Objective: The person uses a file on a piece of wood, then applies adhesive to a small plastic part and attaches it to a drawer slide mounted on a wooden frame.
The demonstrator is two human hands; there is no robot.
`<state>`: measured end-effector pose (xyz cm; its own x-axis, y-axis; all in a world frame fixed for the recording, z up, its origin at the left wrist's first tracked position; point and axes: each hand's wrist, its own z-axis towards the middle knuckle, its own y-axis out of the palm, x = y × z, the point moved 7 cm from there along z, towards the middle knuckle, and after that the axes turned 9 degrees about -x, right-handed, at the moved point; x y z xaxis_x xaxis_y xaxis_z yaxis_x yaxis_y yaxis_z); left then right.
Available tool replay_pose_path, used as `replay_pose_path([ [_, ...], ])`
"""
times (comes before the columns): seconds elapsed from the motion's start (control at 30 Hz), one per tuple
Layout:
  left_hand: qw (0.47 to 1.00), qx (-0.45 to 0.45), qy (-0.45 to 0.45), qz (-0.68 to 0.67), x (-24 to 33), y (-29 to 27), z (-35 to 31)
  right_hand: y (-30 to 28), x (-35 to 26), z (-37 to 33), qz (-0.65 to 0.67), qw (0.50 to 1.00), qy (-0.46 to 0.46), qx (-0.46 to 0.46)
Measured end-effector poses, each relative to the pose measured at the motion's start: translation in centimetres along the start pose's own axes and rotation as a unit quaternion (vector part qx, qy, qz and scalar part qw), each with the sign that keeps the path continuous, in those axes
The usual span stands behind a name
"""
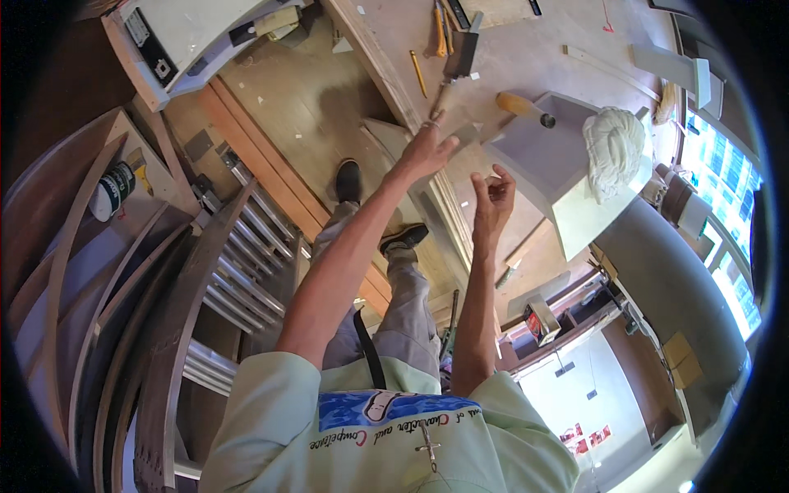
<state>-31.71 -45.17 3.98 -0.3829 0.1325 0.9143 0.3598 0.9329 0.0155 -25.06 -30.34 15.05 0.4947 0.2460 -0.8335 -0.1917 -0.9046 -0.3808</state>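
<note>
My left hand [424,152] reaches over the workbench edge with its thumb apart. Its fingertips meet the handle end of a flat dark-grey tool [463,59] on the bench; I cannot see a grip around that handle. Beside the thumb is a blurred pale-grey flat piece [468,136]. To the right, my right hand [495,201] is raised with fingers loosely curled and thumb apart, nothing visible in it. It is nearest a pale open box-like piece [538,160]. On that piece lie a tool with a tan rounded handle [516,103] and a bundled white cloth [612,152].
A yellow pencil [418,74] and an orange-handled tool [441,33] lie on the bench [567,25]. Below the bench edge, orange-brown boards [271,168] rest on the floor. At left stand curved wooden panels [90,304], metal tubes [246,292] and a can [112,191].
</note>
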Motion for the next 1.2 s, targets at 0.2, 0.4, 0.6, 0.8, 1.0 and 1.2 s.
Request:
replay_pose_path([
  [0.2,0.965,-0.181,-0.133,-0.132,3.3,-2.2,-3.4,2.6,-3.7,-0.9,-0.231,0.971,-0.067,-0.007],
  [0.4,0.967,-0.13,-0.115,-0.188,4.8,-6.0,-6.0,7.3,-6.3,-1.1,-0.281,0.946,-0.131,-0.093],
  [0.6,0.977,-0.153,-0.142,-0.055,6.6,-9.0,-7.0,9.3,-8.7,-1.5,-0.308,0.922,-0.173,-0.157],
  [0.8,0.983,-0.057,-0.124,-0.121,7.6,-11.5,-8.5,8.4,-10.5,-2.2,-0.191,0.952,-0.175,-0.163],
  [1.0,0.981,-0.022,-0.134,-0.14,9.5,-11.6,-10.4,7.6,-8.5,-3.4,0.096,0.972,-0.017,-0.213],
  [1.2,0.966,0.077,-0.156,-0.193,8.9,-10.3,-13.0,9.1,-4.6,-3.9,0.325,0.907,0.101,-0.248],
])
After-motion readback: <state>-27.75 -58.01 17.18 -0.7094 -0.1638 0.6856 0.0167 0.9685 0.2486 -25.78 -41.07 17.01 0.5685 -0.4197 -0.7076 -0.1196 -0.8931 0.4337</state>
